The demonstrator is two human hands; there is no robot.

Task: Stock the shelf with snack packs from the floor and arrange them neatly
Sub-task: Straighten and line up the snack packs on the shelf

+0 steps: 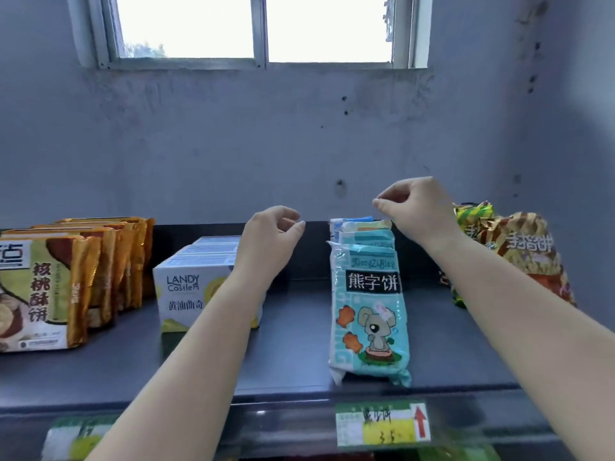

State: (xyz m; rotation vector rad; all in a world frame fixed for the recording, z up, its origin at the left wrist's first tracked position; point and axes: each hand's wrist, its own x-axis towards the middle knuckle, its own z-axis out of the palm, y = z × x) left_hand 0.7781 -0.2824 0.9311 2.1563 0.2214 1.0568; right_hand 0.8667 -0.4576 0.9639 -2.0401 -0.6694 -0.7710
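Note:
A row of light-blue snack packs (369, 314) with a cartoon koala stands upright on the dark shelf (293, 334), front to back. My right hand (412, 207) hovers just above the rear packs of that row, fingers loosely curled, holding nothing. My left hand (269, 234) floats to the left of the row, over the gap beside it, thumb and fingers half bent and empty. Neither hand touches a pack.
White Landy Castle boxes (189, 287) sit left of centre. Gold walnut-biscuit packs (50, 287) line the far left. Yellow-orange packs (529, 257) lean at the right. A price tag with a red arrow (382, 424) hangs on the shelf's front rail. A wall and window rise behind.

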